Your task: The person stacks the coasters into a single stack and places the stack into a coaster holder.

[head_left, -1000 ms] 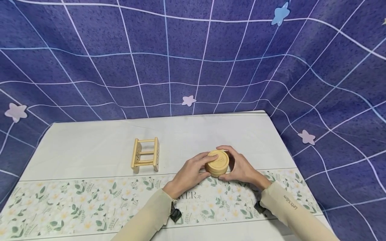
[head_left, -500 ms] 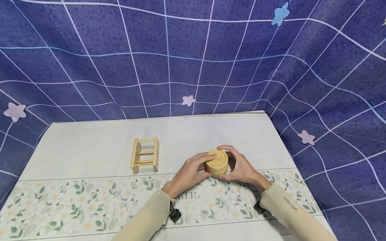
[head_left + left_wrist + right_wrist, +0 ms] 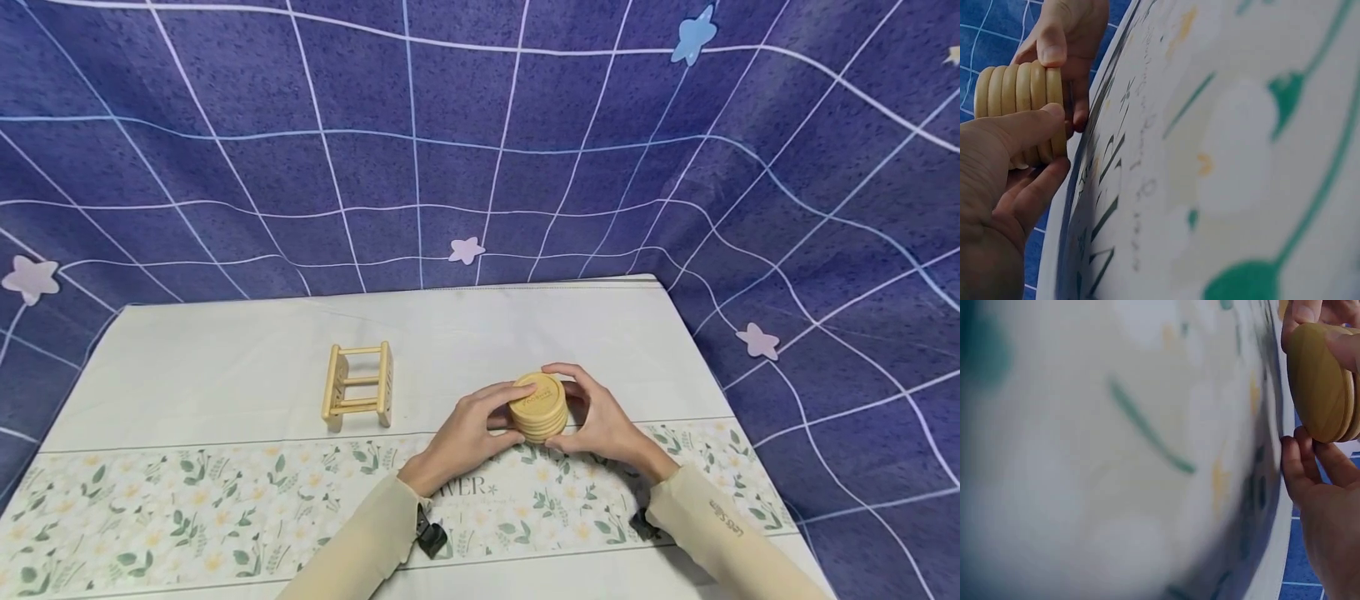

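Observation:
A stack of several round wooden coasters (image 3: 542, 408) is held between both hands at the right of the table. The top one carries small engraved lettering. My left hand (image 3: 467, 435) grips the left side, its index finger lying across the top coaster and its thumb at the lower front. On the other side, my right hand (image 3: 606, 423) curls its fingers and thumb round the stack. In the right wrist view, the flat face of an end coaster (image 3: 1315, 384) shows, while the left wrist view shows the coasters' rounded edges (image 3: 1022, 87) lined up side by side.
A small wooden rack (image 3: 360, 406) with crossbars stands left of the hands. The white tablecloth (image 3: 225, 358) has a floral band (image 3: 150, 508) along its front. A blue grid-patterned curtain (image 3: 300, 167) borders the table's back and right side.
Both hands keep their hold on the coasters, with the stack turned slightly, as its top lettering has rotated. The whole head view has shifted a little.

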Tool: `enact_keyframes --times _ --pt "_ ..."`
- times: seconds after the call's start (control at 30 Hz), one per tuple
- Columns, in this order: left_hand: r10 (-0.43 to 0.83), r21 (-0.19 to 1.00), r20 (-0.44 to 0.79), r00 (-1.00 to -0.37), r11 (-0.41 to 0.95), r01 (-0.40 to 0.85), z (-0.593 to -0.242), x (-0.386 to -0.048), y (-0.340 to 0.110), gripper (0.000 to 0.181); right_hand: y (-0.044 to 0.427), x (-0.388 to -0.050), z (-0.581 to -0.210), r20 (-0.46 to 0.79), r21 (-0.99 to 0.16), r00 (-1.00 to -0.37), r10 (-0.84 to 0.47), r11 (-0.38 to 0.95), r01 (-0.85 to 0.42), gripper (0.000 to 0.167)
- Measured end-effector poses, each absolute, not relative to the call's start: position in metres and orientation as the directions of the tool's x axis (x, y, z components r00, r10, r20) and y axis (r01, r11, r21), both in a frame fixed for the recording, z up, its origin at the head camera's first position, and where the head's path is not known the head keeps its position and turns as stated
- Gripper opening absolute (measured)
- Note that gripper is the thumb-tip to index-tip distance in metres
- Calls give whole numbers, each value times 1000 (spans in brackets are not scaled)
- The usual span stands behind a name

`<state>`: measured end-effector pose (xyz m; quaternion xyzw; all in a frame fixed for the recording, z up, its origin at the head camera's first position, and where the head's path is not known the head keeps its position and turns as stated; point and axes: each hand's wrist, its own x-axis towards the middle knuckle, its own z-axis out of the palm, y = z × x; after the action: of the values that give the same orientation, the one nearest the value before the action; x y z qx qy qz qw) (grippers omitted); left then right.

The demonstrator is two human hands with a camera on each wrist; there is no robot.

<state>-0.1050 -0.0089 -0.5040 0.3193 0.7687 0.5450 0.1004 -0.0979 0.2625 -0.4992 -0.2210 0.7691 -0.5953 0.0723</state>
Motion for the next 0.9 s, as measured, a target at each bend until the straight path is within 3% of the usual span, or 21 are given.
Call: enact_keyframes --times 0.3,0.9 --pt "618 921 194 -762 153 358 -501 -106 -11 75 260 -92 -503 162 -967 -896 -414 112 -227 105" --pt "532 958 267 -804 -58 280 -494 -97 -12 80 248 -74 -495 260 -949 -914 -310 -255 -184 99"
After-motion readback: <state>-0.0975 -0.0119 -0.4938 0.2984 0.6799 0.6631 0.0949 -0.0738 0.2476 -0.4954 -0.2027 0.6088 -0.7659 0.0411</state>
